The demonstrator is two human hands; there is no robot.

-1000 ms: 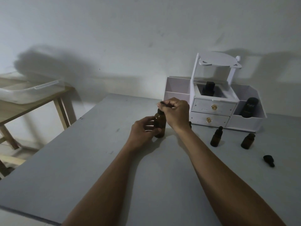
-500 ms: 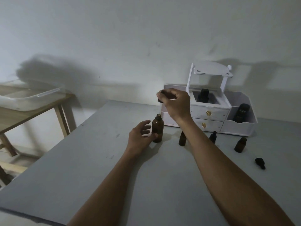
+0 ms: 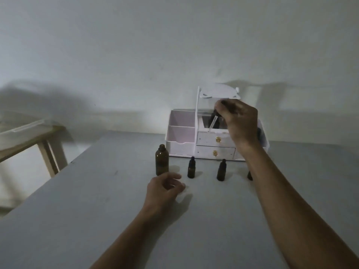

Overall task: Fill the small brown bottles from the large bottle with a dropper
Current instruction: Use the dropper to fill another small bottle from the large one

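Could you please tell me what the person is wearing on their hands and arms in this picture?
The left hand and right hand are bare: no gloves, and no rings show in the dim light. The left forearm and right forearm are bare too, with no sleeves, watch or bracelet in view.

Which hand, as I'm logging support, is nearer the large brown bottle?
Left. The left hand is just in front of the large bottle; the right hand is raised far right, pinching the dropper.

The big bottle [image 3: 161,163] and the little bottles [image 3: 191,167] are dark brown. The dropper [image 3: 213,123] is black-topped with a clear tube. White drawer box [image 3: 182,133], gold knobs [image 3: 218,139]; grey table [image 3: 97,210], pale wooden side table [image 3: 46,152], off-white wall [image 3: 136,55].
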